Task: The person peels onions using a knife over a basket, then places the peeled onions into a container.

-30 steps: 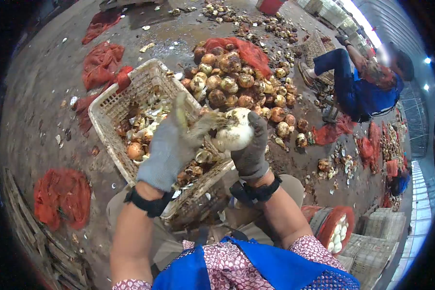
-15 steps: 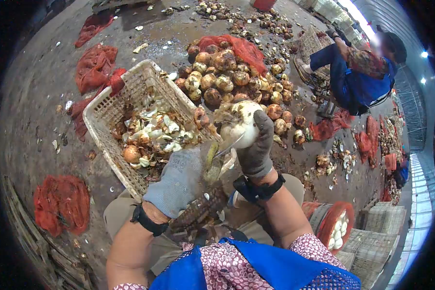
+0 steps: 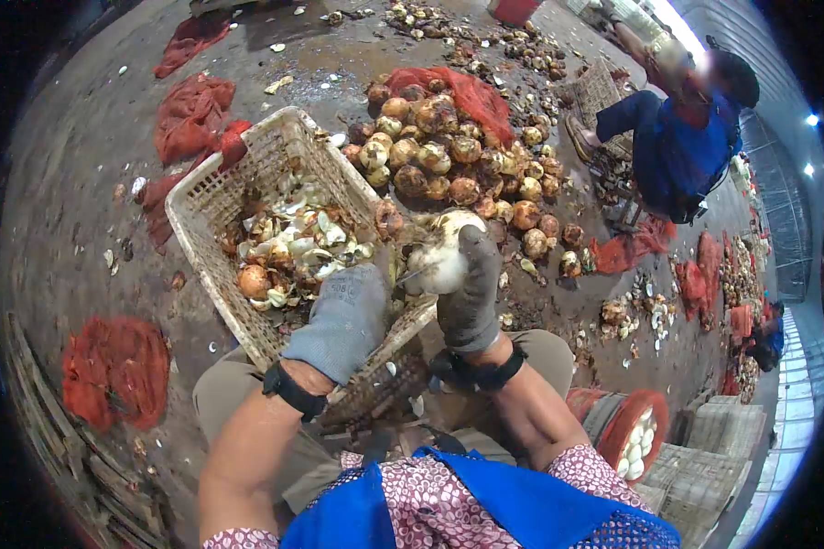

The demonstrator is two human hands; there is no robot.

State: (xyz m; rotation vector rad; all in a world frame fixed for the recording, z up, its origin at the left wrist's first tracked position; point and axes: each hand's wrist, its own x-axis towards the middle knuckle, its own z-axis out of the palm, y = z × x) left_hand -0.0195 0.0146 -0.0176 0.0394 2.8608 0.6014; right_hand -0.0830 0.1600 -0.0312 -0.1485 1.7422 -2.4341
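My right hand [image 3: 471, 293], in a grey glove, grips a partly peeled white onion [image 3: 442, 263] above the near right corner of a plastic crate [image 3: 218, 302]. My left hand [image 3: 346, 316], also gloved, is closed around a knife [image 3: 414, 274]. Only a bit of the blade shows, against the onion's left side; the handle is hidden by the glove. Loose brown skin hangs from the onion's far left side. Inside the crate lie onion peelings [image 3: 298, 238] and a brown onion [image 3: 254, 282].
Beyond the crate is a heap of unpeeled onions [image 3: 462, 156], partly under red netting [image 3: 471, 101]. A red-rimmed container of peeled onions [image 3: 645, 439] stands right of my knee. A co-worker [image 3: 696, 137] sits at upper right. Red mesh bags [image 3: 114, 373] lie at left.
The onion has come slightly down and left, and its pale side is turned differently. My left hand has shifted a little. The co-worker's arms have moved up.
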